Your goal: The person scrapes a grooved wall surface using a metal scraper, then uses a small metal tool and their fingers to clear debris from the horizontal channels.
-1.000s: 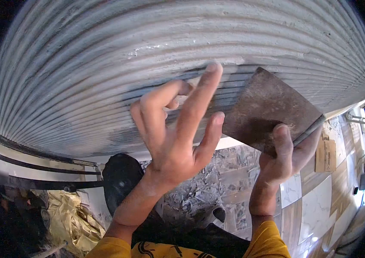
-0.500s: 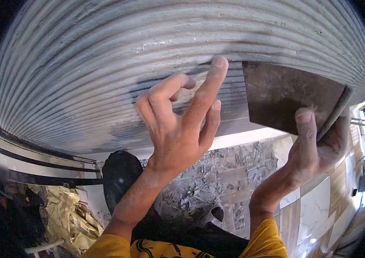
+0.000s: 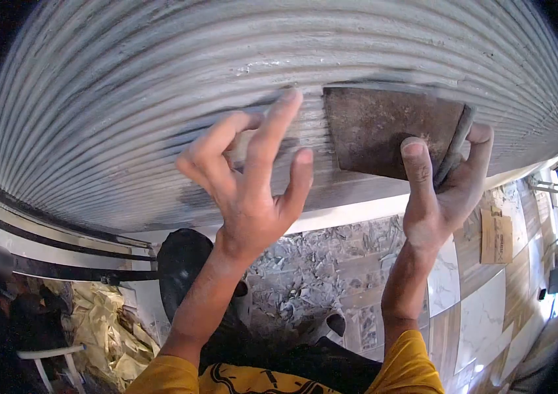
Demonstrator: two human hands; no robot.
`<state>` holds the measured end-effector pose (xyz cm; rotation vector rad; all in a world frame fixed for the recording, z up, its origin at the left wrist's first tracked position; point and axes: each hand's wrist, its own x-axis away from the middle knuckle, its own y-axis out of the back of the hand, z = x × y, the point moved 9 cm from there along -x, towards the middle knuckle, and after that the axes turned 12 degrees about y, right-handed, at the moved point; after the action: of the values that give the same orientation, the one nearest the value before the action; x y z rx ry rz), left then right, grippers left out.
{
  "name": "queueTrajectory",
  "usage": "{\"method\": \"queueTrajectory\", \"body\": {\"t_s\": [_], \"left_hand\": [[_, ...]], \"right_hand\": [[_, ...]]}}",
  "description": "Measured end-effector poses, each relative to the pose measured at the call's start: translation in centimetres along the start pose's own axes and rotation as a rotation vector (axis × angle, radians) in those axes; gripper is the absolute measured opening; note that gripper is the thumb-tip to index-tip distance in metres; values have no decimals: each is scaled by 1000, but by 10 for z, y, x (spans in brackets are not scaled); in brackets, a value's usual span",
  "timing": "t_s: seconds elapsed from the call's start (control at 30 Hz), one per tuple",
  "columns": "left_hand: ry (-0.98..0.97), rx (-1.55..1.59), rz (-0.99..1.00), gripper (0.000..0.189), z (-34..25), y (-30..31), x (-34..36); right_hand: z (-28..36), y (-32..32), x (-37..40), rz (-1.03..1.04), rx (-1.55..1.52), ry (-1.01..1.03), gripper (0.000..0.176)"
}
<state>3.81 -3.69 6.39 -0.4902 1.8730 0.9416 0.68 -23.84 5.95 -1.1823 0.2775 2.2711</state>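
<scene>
A grey ribbed surface [image 3: 279, 39] curves across the top of the view. My left hand [image 3: 246, 171] is close to it, index finger raised, thumb apart and the other fingers curled; part of the palm side is hidden. Nothing shows in its fingers. My right hand [image 3: 443, 184] grips a dark, worn flat plate [image 3: 384, 128] by its rolled right edge, thumb on the face and fingers behind. The plate lies close along the ribs, right of my left hand.
Grey scraps [image 3: 305, 282] litter the tiled floor below. A cardboard piece [image 3: 496, 236] lies at the right. Crumpled gold sheeting [image 3: 111, 335] is at lower left, near a white frame [image 3: 52, 353] and dark rails [image 3: 62, 270]. A dark shoe [image 3: 184, 262] stands below the ribs.
My right hand has moved left with the plate, uncovering the cardboard. My left hand has also shifted left, its thumb now farther from the index finger.
</scene>
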Motion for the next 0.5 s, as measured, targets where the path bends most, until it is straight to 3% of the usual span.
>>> {"method": "queueTrajectory", "body": {"t_s": [0.07, 0.2, 0.27, 0.5], "left_hand": [[4, 72, 38, 45, 0, -3, 1], [-44, 136, 3, 44, -2, -3, 2], [-64, -12, 45, 45, -6, -6, 3], [-106, 11, -21, 50, -2, -9, 6]], "right_hand": [[2, -1, 3, -59, -29, 123, 38], [-7, -6, 12, -47, 70, 16, 43], [-8, -8, 17, -41, 37, 40, 47], [-18, -19, 23, -98, -61, 68, 57]]}}
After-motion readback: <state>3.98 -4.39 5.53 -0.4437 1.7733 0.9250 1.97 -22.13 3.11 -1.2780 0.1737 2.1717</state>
